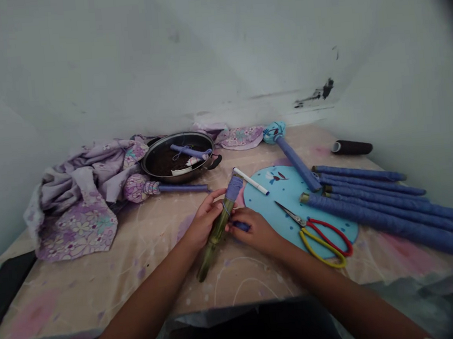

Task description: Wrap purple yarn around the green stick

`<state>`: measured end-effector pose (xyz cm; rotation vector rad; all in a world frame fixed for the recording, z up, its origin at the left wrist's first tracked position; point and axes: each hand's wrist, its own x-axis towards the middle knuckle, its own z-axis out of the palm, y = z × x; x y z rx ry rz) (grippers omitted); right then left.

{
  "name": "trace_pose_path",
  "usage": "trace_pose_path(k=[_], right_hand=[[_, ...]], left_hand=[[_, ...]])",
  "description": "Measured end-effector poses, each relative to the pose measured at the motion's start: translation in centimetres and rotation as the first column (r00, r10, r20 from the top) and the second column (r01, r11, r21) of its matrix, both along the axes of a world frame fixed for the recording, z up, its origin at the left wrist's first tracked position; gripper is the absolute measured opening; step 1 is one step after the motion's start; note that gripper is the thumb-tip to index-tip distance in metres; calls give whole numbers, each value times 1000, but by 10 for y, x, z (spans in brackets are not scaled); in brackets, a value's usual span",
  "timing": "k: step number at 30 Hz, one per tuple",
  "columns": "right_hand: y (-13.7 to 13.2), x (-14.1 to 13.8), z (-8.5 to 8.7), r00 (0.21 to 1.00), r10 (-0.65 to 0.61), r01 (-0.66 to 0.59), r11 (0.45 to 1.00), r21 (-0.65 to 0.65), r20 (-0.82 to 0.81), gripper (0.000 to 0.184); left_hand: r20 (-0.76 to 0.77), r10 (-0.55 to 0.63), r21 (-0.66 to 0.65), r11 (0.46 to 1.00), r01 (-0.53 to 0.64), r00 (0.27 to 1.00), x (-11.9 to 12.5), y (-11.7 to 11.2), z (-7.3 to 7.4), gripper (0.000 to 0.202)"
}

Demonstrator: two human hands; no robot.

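My left hand (204, 222) grips a greenish stick (216, 236) that lies slanted on the table, its far end wrapped in purple yarn (234, 187). My right hand (255, 231) is closed on a small purple yarn spool (241, 225) right beside the stick, with a strand running onto the stick. Both hands meet at the stick's middle.
Scissors (318, 234) with red and yellow handles lie on a blue round mat (287, 191) to the right, beside a white marker (251, 181). Several purple-wrapped sticks (386, 204) lie further right. A metal pan (180, 156), floral cloth (83, 201) and a dark spool (351, 147) sit behind.
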<state>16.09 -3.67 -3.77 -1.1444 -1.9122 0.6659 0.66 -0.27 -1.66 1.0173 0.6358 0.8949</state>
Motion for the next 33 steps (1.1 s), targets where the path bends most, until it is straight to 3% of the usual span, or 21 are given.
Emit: trace_pose_path(k=[8, 13, 19, 23, 28, 33], right_hand=[[0, 7, 1, 992, 53, -61, 996, -64, -116, 22], [4, 10, -6, 982, -20, -10, 987, -159, -189, 26], [5, 11, -8, 953, -133, 61, 965, -255, -274, 30], [7, 10, -9, 950, -120, 47, 967, -250, -287, 31], [7, 9, -9, 958, -39, -27, 974, -225, -283, 31], [5, 8, -5, 977, -47, 5, 980, -199, -208, 32]], left_hand=[[-23, -6, 9, 1000, 6, 1000, -4, 3, 6, 44], [-97, -20, 26, 999, 22, 995, -6, 4, 7, 62], [-123, -23, 44, 999, 29, 992, -8, 9, -3, 54], [-80, 12, 33, 999, -10, 997, -6, 10, -4, 46], [-98, -9, -71, 997, 2, 995, -2, 3, -3, 47], [-84, -50, -83, 996, 43, 995, 0, 1, -6, 42]])
